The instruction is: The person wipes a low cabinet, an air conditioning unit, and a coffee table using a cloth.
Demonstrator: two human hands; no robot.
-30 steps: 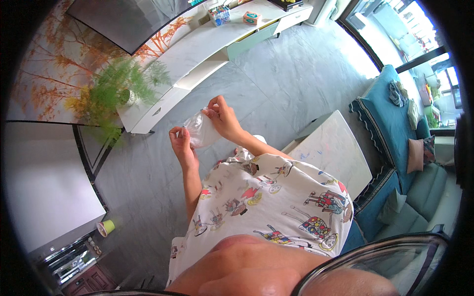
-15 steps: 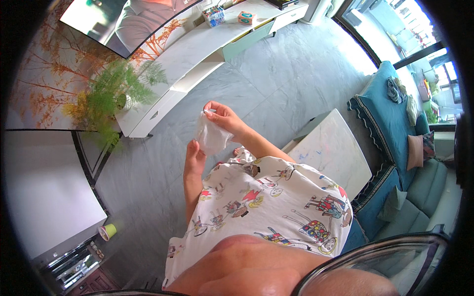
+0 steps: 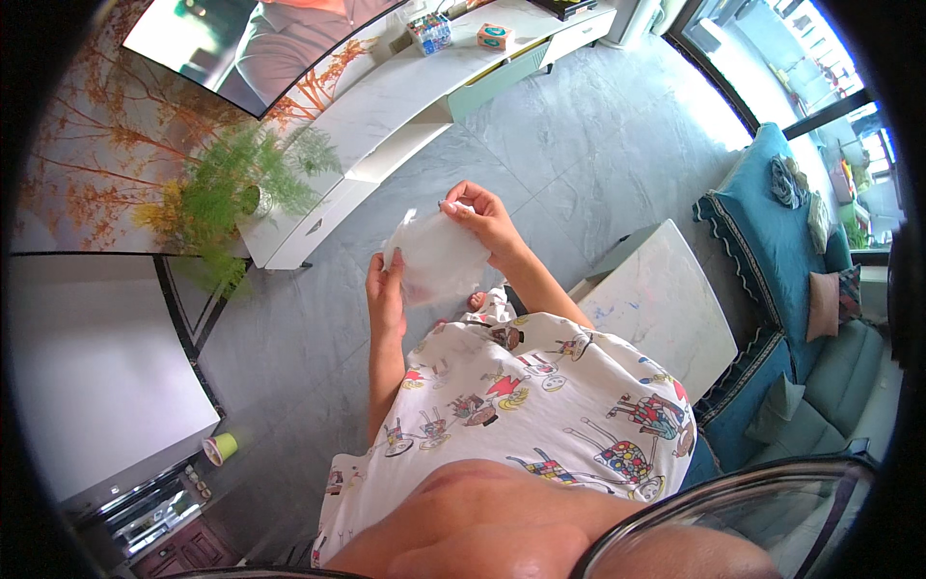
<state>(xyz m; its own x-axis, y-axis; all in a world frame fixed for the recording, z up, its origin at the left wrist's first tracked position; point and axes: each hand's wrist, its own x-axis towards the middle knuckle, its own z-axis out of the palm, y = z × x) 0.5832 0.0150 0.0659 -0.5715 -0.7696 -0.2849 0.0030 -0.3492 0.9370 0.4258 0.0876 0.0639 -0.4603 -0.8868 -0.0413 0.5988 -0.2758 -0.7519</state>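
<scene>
A thin, translucent white plastic bag [image 3: 439, 259] is stretched out between my two hands, in front of my patterned white shirt. My left hand [image 3: 386, 289] pinches its left edge, with the thumb lying over the film. At the upper right corner, my right hand [image 3: 479, 220] grips the bag between thumb and fingers. A narrow flap of the film stands up along the top edge. Whether anything is inside the bag, I cannot tell.
A white marble-topped table [image 3: 666, 299] stands close by my right arm, with a teal-covered sofa [image 3: 762, 222] beyond it. Ahead is a long white TV cabinet [image 3: 376, 116] bearing a tissue box [image 3: 495, 37] and a green plant [image 3: 236, 179]. A yellow-green bin [image 3: 220, 448] sits at lower left.
The bag was bunched up and is now spread wider and flatter. My right hand has moved right, away from my left, still holding the bag.
</scene>
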